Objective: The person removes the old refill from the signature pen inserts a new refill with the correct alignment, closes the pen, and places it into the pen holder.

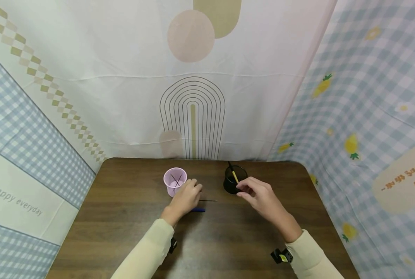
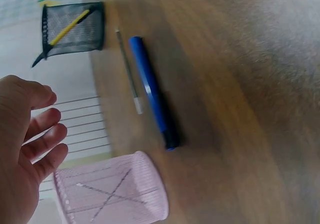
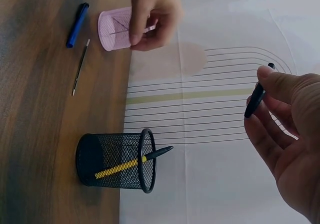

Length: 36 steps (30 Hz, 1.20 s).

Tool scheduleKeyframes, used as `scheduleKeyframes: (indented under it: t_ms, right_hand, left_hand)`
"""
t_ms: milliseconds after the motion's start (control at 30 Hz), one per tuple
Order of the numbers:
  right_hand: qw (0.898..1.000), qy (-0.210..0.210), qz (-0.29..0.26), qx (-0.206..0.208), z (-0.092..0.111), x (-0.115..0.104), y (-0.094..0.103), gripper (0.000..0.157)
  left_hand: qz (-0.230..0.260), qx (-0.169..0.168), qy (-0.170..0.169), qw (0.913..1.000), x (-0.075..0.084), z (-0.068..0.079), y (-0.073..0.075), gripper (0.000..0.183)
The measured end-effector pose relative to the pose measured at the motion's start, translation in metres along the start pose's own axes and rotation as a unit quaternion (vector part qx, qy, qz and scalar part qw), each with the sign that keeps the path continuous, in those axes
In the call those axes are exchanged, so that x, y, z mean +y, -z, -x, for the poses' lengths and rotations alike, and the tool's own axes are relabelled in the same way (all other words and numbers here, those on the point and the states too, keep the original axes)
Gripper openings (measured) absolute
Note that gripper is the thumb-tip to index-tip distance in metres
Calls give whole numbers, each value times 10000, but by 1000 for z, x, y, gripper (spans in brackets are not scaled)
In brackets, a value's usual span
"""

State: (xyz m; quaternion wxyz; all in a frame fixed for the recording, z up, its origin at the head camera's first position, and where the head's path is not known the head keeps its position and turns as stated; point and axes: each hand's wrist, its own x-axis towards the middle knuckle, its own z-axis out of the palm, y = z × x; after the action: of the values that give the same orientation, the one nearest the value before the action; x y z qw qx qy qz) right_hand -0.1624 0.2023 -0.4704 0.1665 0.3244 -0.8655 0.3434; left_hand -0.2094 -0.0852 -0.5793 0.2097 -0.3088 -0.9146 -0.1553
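Note:
My left hand hovers beside the pink mesh pen cup. Its fingers are loosely bent, and nothing shows between them in the left wrist view. Two thin pen refills stand crossed inside that cup. A short black pen part is pinched between thumb and fingers of my right hand, close to the black mesh pen cup. The thumb covers some of this part. A yellow-and-black pen leans in the black cup, its black tip above the rim.
On the wooden table, a blue pen barrel lies near a loose thin refill, between the two cups. A patterned cloth hangs behind the table's back edge, with checked cloths at both sides.

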Motion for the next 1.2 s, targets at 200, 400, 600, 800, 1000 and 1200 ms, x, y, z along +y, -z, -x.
scheduleKeyframes:
  t_ms: [200,400,600,800,1000,1200]
  right_hand:
    - [9999,-15,-90,71,0,0,1,27]
    - [9999,62,-126,63,1,1,1,26]
    - [9998,16,-186,94,4,4,0,29]
    - [9994,-131,-281,134,7,8,-3,32]
    - [9992,-131,-346,139,10,10,-3,27]
    - [9992,-96,-348,167,11,10,-3,25]
  left_hand:
    - [17,438,-102,9990,-1,-2,19,14]
    - [209,936,-89,9954,-10,-7,44,11]
    - [409,904,626,9931,-24,-10,67,9]
    - [771,523,1391,9859,-37,-11,77,21]
    - [977,124,1835,9781,-48,-13,75,29]
    - [1091,-391,2230,9679,-55,-19,70,31]
